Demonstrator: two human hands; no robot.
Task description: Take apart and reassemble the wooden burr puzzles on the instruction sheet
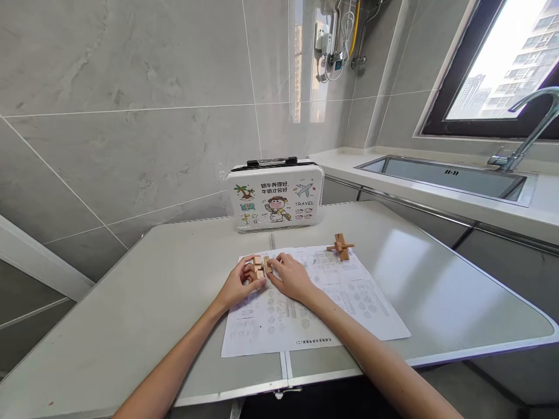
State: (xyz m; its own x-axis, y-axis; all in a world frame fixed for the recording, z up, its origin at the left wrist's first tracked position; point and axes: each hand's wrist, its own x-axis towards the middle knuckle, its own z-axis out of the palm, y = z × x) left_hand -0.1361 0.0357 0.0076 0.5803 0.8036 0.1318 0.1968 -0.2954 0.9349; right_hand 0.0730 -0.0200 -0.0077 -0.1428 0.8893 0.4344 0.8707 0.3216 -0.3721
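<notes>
Over the upper left of a printed instruction sheet (279,331), my left hand (238,284) is closed around some notched wooden puzzle pieces (258,269), thumb below and fingertips above. Just to the right, my right hand (292,277) pinches another small wooden puzzle piece (268,265) close against them. Whether the pieces touch is too small to tell. The sheet carries many small drawings, and its heading reads upside down from here. At its upper right corner stands an assembled wooden burr puzzle (341,247) with crossing bars.
A white carry case (276,198) with cartoon prints and a black handle stands at the back of the folding table (183,256), near the tiled wall. To the right are a sink (441,172) and a faucet (530,128) under a window. A metal latch (279,393) sits on the front edge.
</notes>
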